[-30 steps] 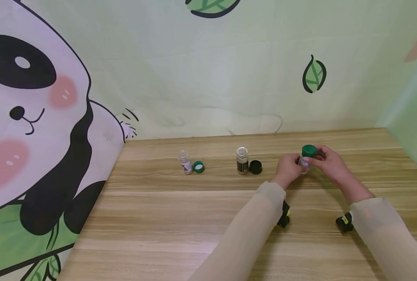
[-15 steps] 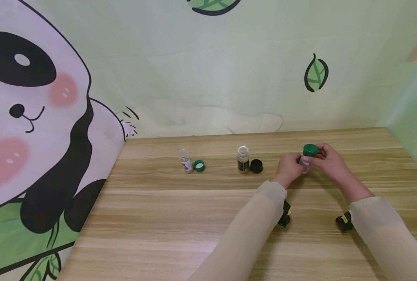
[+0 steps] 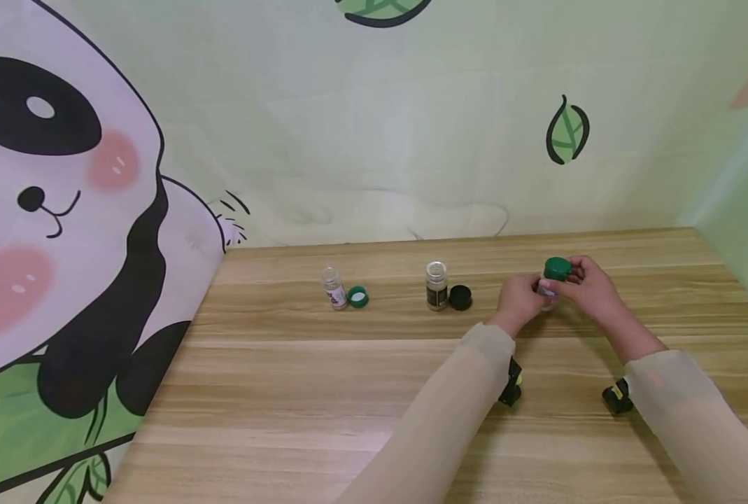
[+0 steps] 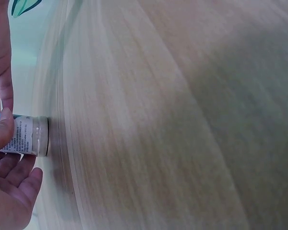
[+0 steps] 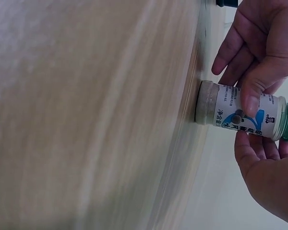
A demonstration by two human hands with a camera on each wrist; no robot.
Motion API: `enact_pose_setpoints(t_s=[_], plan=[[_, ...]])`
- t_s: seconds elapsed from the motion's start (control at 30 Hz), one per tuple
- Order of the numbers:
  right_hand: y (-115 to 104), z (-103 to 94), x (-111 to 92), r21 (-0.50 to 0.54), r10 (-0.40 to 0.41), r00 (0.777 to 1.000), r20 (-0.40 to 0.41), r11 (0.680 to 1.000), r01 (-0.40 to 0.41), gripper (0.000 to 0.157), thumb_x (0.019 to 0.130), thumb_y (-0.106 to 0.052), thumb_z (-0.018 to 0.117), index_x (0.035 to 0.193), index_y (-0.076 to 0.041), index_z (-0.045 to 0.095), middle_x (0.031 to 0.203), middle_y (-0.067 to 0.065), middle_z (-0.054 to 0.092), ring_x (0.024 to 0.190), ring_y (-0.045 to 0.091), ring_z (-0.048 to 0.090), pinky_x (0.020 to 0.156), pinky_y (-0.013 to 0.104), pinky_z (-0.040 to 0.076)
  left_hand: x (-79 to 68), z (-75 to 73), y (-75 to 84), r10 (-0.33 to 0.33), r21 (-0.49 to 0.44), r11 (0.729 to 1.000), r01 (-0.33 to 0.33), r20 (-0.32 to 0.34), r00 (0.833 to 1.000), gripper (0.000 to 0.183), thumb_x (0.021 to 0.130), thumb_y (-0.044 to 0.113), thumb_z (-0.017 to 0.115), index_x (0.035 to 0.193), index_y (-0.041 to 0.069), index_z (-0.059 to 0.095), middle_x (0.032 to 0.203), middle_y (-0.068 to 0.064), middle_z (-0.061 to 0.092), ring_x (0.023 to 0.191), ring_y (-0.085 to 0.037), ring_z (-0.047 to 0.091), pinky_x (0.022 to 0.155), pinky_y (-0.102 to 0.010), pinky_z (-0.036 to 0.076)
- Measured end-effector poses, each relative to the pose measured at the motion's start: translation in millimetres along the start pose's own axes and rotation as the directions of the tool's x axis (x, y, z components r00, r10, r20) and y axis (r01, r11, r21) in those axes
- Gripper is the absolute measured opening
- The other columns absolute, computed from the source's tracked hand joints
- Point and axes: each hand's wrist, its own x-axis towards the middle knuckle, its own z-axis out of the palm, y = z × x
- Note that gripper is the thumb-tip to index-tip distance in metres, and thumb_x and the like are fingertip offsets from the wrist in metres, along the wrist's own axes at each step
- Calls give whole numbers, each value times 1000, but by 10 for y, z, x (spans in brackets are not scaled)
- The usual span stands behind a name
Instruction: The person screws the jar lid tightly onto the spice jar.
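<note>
A green-topped bottle stands about upright between the two hands, at the far right part of the table. Its clear base shows below a white label with dark print and a blue mark; whether the base touches the wood I cannot tell. The green top sits on its mouth.

The left hand grasps the body of the bottle from the left, thumb across the label and fingers behind it. The right hand grasps the green top from the right, thumb toward the near side and fingers around the far side.

To the left of the hands, a black cap lies just beside an uncapped dark-labelled bottle, which stands upright. Well apart, farther left, a small green lid lies with its pale inside up, next to a slim clear bottle, also upright and uncapped, with a pale label.

Nearer, two light beige sleeves cover the forearms, with a small black device at each wrist. Beyond the table's far edge is a pale green backdrop with leaves, and a large panda at the left.
</note>
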Motion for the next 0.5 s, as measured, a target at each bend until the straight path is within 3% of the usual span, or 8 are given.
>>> enact_pose_setpoints(t_s=[0.17,0.27,0.37,0.5], plan=[[18,-40,32,-5,-10,999,47,1000,10,78,98,-30,60,149,10,17,149,35,35,135,42,39,87,10,40,5,-10,-3,-2,0,1000,2,4,1000,30,87,20,76,117,15,73,107,0,77,93,-5,66,77,-10,47],[43,-123,57,7,-29,989,143,1000,28,78,100,-27,59,152,8,12,152,34,30,138,44,34,89,12,40,3,-12,0,-3,4,1000,3,10,1000,31,87,19,76,118,15,73,110,1,76,96,-5,67,80,-11,48],[70,-237,85,28,-50,964,260,999,44,74,101,-22,56,154,6,11,154,34,27,138,41,34,85,7,40,-1,-13,9,-6,21,1000,6,16,1000,34,87,19,76,121,16,72,114,2,75,102,-4,67,83,-12,48],[75,-391,122,59,-59,924,378,997,40,71,101,-17,55,154,4,13,154,29,30,124,4,49,86,8,44,-4,-16,23,-8,28,1000,7,20,1000,38,86,21,78,123,16,70,115,1,75,106,-6,68,86,-13,49]])
